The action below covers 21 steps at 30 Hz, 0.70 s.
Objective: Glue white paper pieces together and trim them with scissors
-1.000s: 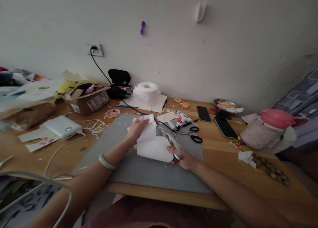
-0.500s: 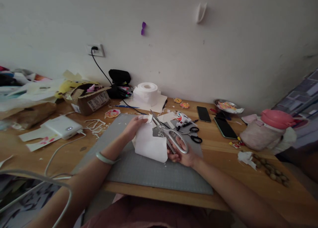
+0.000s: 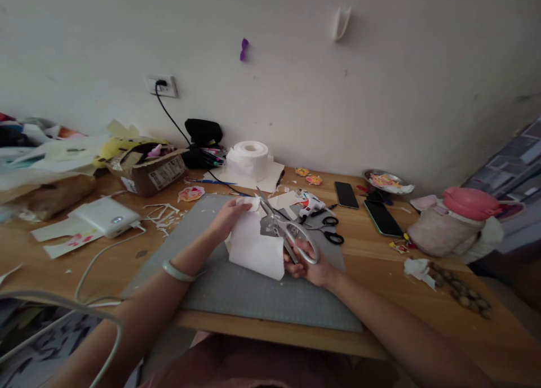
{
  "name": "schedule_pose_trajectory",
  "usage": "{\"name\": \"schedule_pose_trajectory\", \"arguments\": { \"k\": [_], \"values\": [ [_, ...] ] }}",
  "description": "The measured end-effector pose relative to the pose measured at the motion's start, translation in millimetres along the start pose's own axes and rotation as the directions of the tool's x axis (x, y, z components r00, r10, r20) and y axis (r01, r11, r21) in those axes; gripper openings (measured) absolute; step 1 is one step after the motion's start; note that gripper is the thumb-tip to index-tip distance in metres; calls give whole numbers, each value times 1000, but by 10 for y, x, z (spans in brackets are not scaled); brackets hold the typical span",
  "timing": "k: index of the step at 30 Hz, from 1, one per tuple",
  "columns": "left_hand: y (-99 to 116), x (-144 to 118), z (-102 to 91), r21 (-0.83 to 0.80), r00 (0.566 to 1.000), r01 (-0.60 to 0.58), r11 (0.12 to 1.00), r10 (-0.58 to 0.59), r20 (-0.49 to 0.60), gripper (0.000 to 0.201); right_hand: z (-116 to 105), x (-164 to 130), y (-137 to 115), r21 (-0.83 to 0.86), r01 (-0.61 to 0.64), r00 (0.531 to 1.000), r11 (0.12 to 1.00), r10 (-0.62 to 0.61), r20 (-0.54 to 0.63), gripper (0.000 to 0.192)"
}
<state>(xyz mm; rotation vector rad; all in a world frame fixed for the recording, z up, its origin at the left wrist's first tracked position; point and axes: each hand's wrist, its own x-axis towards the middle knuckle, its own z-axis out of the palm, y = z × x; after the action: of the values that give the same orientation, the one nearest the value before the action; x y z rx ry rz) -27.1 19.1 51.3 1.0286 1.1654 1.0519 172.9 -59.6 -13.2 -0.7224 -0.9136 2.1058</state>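
**White paper under metal scissors**

White paper (image 3: 256,247) sits over the grey cutting mat (image 3: 236,289) on the worktop (image 3: 422,298). The left hand (image 3: 228,216) pinches its top edge in closed fingers. The right hand (image 3: 310,267), fingers curled through the handles, grips the scissors (image 3: 287,230) against the paper's right edge.

The scissors (image 3: 291,235) are shiny bare metal. The sheet (image 3: 256,247) is smooth matt white paper. The mat (image 3: 236,289) is dull grey, finely gridded. The table (image 3: 380,264) is smooth pale wood with visible grain.
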Motion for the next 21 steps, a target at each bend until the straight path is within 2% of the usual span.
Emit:
{"name": "schedule_pose_trajectory", "arguments": {
  "k": [6, 11, 21],
  "values": [
    [-27, 24, -17, -20, 1000, 7, 1000, -7, 5, 10, 11, -7, 16, -22, 17, 1000, 1000, -18, -23, 43],
    [-43, 38, -23, 21, 999, 9, 1000, -10, 42, 13, 67, -16, -8, -35, 29, 1000, 999, -30, -9, 44],
    [-74, 76, -42, 51, 999, 0, 999, -2, 38, 15, 121, -18, 8, -58, 74, 995, 996, -78, -58, 40]
  ]
}}
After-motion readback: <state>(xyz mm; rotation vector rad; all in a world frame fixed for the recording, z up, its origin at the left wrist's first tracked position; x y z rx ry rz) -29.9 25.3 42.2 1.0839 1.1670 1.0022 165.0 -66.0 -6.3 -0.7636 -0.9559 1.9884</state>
